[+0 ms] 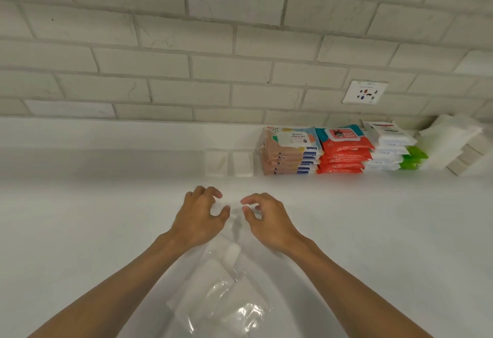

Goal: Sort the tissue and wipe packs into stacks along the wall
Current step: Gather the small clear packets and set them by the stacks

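A clear plastic bag (221,297) with white tissue packs inside lies on the white counter below my hands. Its thin film rises between them. My left hand (200,217) and my right hand (266,220) hover side by side, fingers curled, each pinching the bag's upper edge. Along the wall at the right stand sorted stacks: beige wipe packs (290,153), red wipe packs (344,153), white-and-green packs (394,153), and plain white tissues (453,140). Two small white packs (229,163) sit just left of the beige stack.
The white counter (80,204) runs left to right below a white brick wall (186,44). A wall socket (365,92) sits above the stacks. Some pale blocks (469,161) lie at the far right.
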A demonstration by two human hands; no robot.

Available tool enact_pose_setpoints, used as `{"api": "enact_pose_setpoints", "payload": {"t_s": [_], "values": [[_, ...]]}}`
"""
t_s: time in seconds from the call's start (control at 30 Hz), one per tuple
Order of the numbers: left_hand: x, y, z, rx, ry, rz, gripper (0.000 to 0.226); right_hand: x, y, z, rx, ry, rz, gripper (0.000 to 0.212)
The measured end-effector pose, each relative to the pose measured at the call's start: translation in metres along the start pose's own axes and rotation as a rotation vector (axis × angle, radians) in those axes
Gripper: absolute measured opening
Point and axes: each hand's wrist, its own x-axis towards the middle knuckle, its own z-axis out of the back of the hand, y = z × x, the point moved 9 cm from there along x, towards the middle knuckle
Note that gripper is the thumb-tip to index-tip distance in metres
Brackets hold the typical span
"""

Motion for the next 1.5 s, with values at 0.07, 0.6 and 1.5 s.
{"api": "enact_pose_setpoints", "payload": {"t_s": [0.07,0.6,1.5], "values": [[-0.015,-0.001,-0.002,0.007,0.027,-0.024,0.035,-0.018,-0.002,-0.002,0.015,0.015,-0.026,0.024],[-0.112,0.007,-0.025,0.123,0.324,0.006,0.028,-0.123,-0.027,-0.035,-0.075,0.185,-0.119,0.05],[-0.204,0.034,-0.03,0.326,0.492,0.386,0.08,-0.132,-0.038,-0.043,-0.119,0.219,-0.232,0.068]]}}
